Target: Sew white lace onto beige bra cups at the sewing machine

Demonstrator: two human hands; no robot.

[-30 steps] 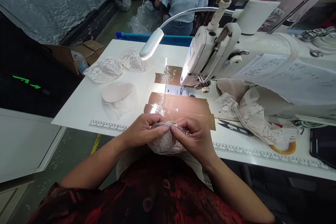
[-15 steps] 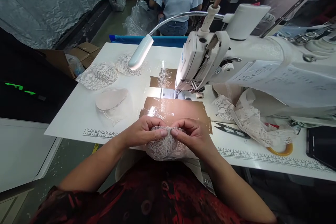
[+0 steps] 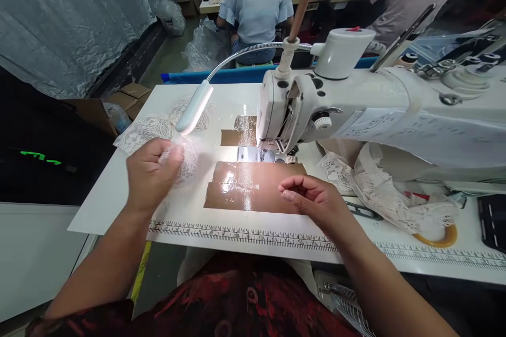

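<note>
My left hand (image 3: 152, 171) is closed on a white lace bra cup (image 3: 185, 160), blurred by motion, over the left part of the table. Behind it lie more lace cups, one a lace cup (image 3: 148, 129) at the table's left edge and another lace cup (image 3: 201, 116) partly behind the lamp. My right hand (image 3: 310, 197) hovers over the brown taped patch (image 3: 253, 184) in front of the sewing machine (image 3: 292, 110). Its fingers are loosely curled, thumb and forefinger slightly apart, with nothing seen between them.
A lit lamp (image 3: 195, 108) on a bendy neck hangs over the table. To the right lie thread snips (image 3: 363, 210), lace pieces (image 3: 389, 184) and a yellow tape roll (image 3: 443, 237). A ruler strip (image 3: 237, 234) runs along the front edge. A person (image 3: 256, 2) sits beyond.
Both hands were together on the lace cup at the front edge. My left hand has carried it left; my right hand has let go and moved right. The view has shifted slightly.
</note>
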